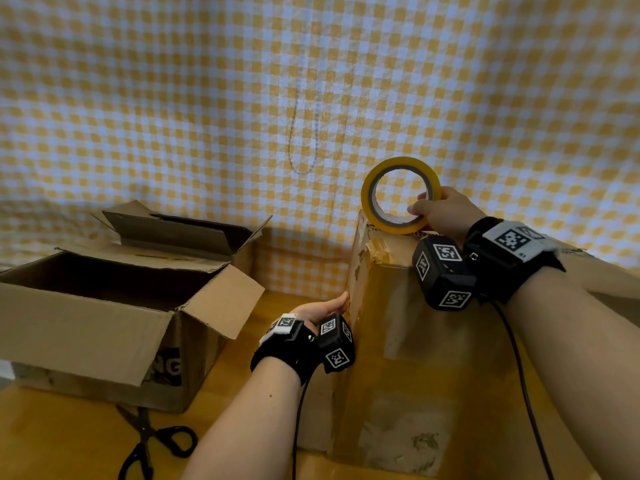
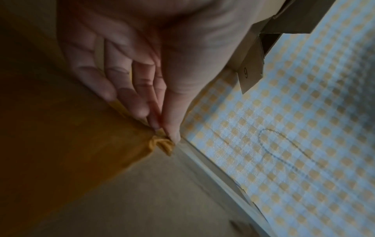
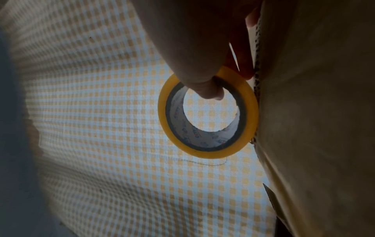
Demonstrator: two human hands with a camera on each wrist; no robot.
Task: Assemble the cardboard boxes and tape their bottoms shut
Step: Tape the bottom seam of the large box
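Observation:
A tall cardboard box point(image 1: 415, 358) stands on the right of the table. My right hand point(image 1: 429, 202) grips a yellow tape roll point(image 1: 366, 199) upright on the box's far top edge, thumb through the core. In the right wrist view the tape roll point(image 3: 205, 154) leans against the box point(image 3: 314, 128), held by my right hand point(image 3: 227, 80). My left hand point(image 1: 329, 306) is at the box's left vertical edge. In the left wrist view my left hand point(image 2: 164, 133) pinches the crumpled tape end point(image 2: 162, 144) at that edge, with a yellow tape strip point(image 2: 61, 144) lying across the cardboard.
Two open boxes stand at the left, a near one point(image 1: 86, 323) and one behind it point(image 1: 180, 230). Black scissors point(image 1: 152, 441) lie on the wooden table point(image 1: 52, 438) in front of them. A yellow checked cloth point(image 1: 242, 98) hangs behind.

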